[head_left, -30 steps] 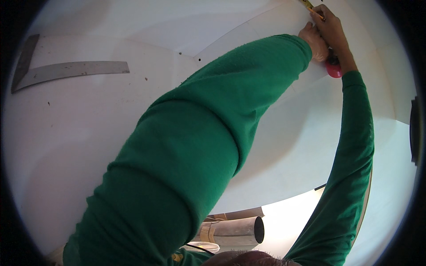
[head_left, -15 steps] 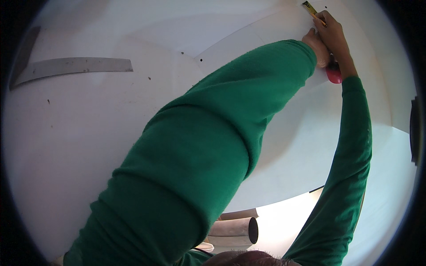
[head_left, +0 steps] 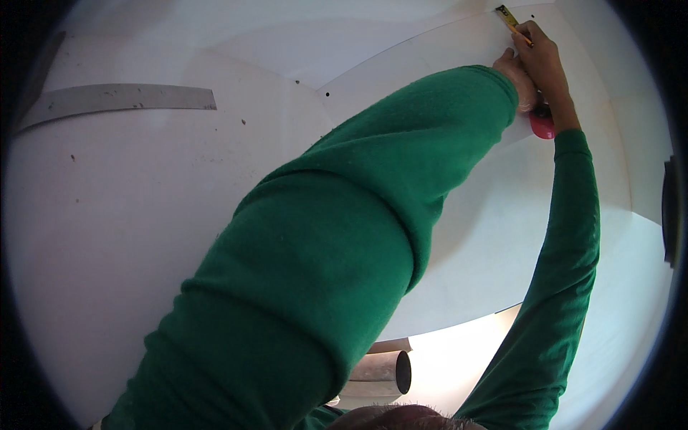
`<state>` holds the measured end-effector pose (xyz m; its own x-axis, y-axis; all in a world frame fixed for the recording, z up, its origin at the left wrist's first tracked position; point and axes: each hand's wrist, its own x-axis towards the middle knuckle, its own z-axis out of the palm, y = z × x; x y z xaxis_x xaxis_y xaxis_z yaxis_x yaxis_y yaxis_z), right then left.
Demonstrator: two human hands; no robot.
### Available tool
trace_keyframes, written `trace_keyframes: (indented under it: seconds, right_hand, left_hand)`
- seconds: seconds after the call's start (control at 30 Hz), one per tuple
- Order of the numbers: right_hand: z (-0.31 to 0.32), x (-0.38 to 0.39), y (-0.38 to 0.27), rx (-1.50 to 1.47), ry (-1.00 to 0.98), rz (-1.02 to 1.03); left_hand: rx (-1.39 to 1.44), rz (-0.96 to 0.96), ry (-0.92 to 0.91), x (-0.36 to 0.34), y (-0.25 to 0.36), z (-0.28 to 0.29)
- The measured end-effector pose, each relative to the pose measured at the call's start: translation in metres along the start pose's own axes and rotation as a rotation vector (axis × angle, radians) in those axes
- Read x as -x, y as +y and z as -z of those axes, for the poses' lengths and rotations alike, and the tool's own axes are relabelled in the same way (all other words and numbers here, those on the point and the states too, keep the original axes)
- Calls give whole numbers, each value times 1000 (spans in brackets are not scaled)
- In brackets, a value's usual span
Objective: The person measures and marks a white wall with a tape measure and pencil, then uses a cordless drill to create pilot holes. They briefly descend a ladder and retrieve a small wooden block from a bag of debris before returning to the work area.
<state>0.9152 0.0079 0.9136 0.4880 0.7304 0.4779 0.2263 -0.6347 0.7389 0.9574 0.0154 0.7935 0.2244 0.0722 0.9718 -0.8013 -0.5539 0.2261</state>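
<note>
At the upper right, my left hand (head_left: 517, 82) is closed by the red and black tape measure (head_left: 543, 127), whose case shows below the wrist. The yellow tape blade (head_left: 506, 16) sticks out beyond my fingers, against the white panel (head_left: 423, 64). Just above and right of it, my right hand (head_left: 542, 61) pinches a yellow-orange pencil (head_left: 523, 34), its point close to the blade's edge. My right wrist crosses in front of part of the tape case. The left fingers are partly hidden behind the right hand.
A grey metal square (head_left: 136, 97) lies on the white surface at the upper left. Small dark holes (head_left: 327, 94) and specks dot the surface. Silver round ducting (head_left: 376, 374) stands at the bottom, and a dark object (head_left: 669, 213) is at the right rim.
Both hands, with the tape measure and pencil, sit slightly farther right and lower in the picture. The view itself has shifted a little; the grips look the same.
</note>
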Motion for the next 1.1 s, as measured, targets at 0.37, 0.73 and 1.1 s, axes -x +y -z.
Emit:
trace_keyframes:
  seconds: [0.37,0.73,1.1]
  right_hand:
    - [-10,3,10,-71,22,28]
    - [-7,5,15,-43,36,27]
    - [-7,8,18,-28,39,34]
  left_hand:
    - [5,10,-62,3,1,4]
    - [48,6,-23,5,6,4]
    - [39,9,-46,0,8,-1]
